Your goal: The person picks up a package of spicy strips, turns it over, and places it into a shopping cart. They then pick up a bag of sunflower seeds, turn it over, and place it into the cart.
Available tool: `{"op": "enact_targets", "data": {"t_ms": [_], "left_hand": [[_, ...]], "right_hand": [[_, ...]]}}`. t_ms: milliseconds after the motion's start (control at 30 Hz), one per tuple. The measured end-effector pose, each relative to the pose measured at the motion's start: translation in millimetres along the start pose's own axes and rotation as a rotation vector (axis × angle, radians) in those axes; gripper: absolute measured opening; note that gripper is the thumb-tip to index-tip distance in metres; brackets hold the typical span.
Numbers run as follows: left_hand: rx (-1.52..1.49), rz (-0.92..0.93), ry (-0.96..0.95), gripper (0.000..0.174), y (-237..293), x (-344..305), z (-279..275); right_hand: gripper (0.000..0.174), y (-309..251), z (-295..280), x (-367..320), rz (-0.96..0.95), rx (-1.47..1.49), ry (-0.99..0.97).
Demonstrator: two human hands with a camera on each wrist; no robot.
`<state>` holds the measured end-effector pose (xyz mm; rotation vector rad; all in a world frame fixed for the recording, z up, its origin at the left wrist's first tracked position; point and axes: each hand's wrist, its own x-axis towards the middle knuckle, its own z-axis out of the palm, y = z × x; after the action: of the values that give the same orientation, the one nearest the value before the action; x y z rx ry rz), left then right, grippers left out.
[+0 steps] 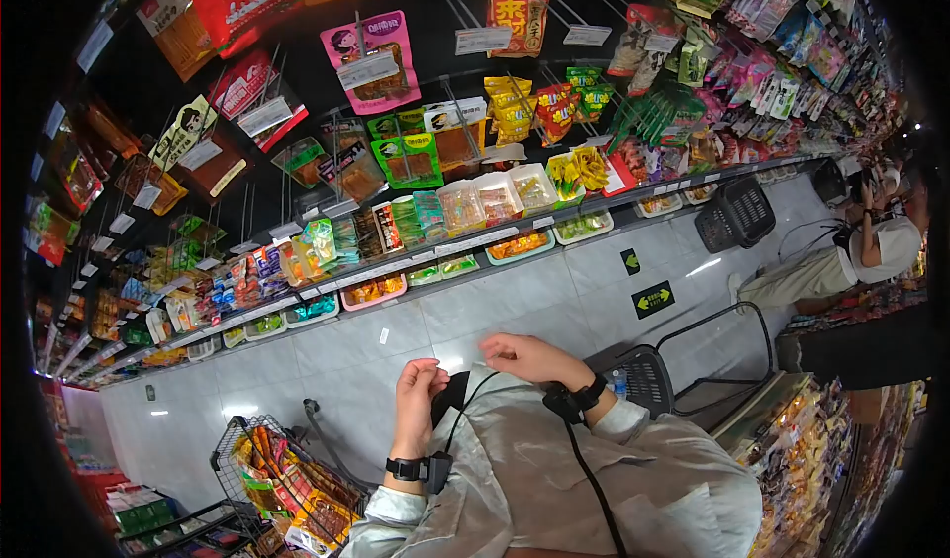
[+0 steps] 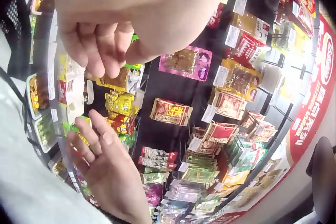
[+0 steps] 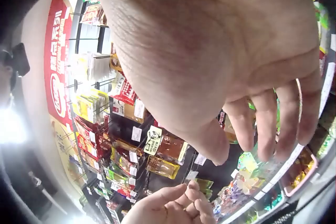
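Observation:
Both hands are held in front of the body, and neither holds anything. The left hand (image 1: 418,400) is raised with its fingers loosely bent; in the left wrist view the left hand (image 2: 131,19) fills the top, fingers hanging down. The right hand (image 1: 534,358) lies across the front of the shirt, pointing left toward the other hand; in the right wrist view the right hand (image 3: 226,50) has relaxed fingers spread a little. A gap separates the two hands. Ahead of them stands a snack shelf with a pink packet (image 1: 371,61), a green packet (image 1: 408,160) and white boxes (image 1: 498,194).
A wire cart (image 1: 233,449) with snack packets (image 1: 287,479) stands at lower left. A dark basket (image 1: 643,380) with a handle is close on the right, another basket (image 1: 734,214) by the shelf. A person (image 1: 871,246) is bent over at far right. Trays (image 1: 373,291) line the lower shelf.

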<state>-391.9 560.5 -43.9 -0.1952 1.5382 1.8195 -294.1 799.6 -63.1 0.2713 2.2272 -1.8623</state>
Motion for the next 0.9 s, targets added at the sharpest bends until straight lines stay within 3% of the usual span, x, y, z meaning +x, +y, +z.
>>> {"op": "enact_targets", "data": {"t_ms": [233,400,567,900], "left_hand": [[0.006,-0.049,-0.121,0.015,16,9,-29],[0.007,-0.032,-0.172,0.014,38,12,-97],[-0.152,-0.025,-0.112,0.014,54,17,-176],[-0.254,0.053,0.048,0.013,79,23,-286]], "right_hand": [[0.036,-9,30,9,0.075,0.002,0.060],[0.035,-42,76,31,0.104,0.007,0.120],[0.038,-79,130,62,0.118,-0.060,0.155],[0.039,-105,199,138,0.128,-0.095,-0.062]]}}
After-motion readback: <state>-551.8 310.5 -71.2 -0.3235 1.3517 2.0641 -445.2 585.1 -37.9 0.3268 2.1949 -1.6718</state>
